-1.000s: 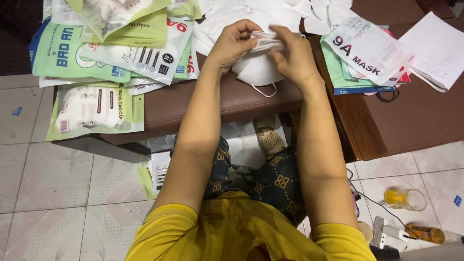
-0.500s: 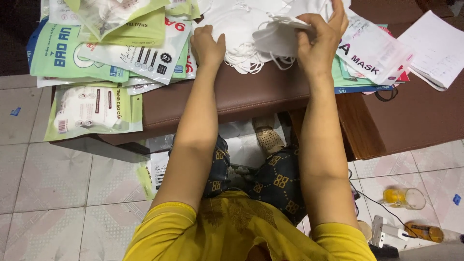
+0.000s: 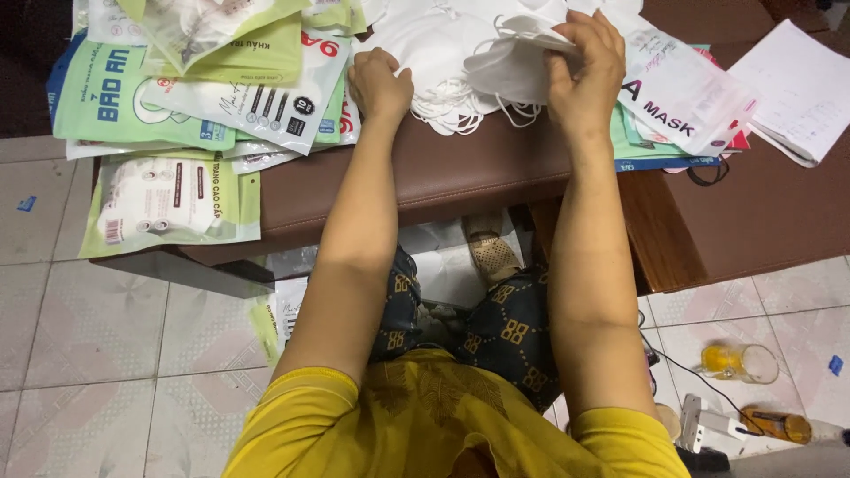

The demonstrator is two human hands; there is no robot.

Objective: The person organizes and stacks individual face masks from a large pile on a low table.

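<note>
Head view is showing a brown padded surface (image 3: 443,173) with packaging spread across its far half. At the left edge, green and white sealed pouches (image 3: 168,199) are lying in overlapping layers, each appearing to contain folded white masks; one pouch is overhanging the front edge of the surface. Further pouches (image 3: 257,97) are stacked above it, slanting toward the centre.

Left hand (image 3: 379,84) is resting knuckles-up at the left edge of the loose pile of white masks (image 3: 443,53), fingers curled onto the ear loops; whether they are gripping a loop cannot be told. Right hand (image 3: 584,75) is lifting a single white mask (image 3: 518,66) just above the pile, fingers clenched on its right edge, loops hanging down.

To the right, a clear mask packet (image 3: 677,88) is lying tilted over coloured packets, touching the right hand. A sheet of white paper (image 3: 801,88) is lying at the far right corner. On the tiled floor (image 3: 106,354) at lower right, a glass of yellow liquid (image 3: 739,361) is lying beside a small amber bottle (image 3: 775,425).
</note>
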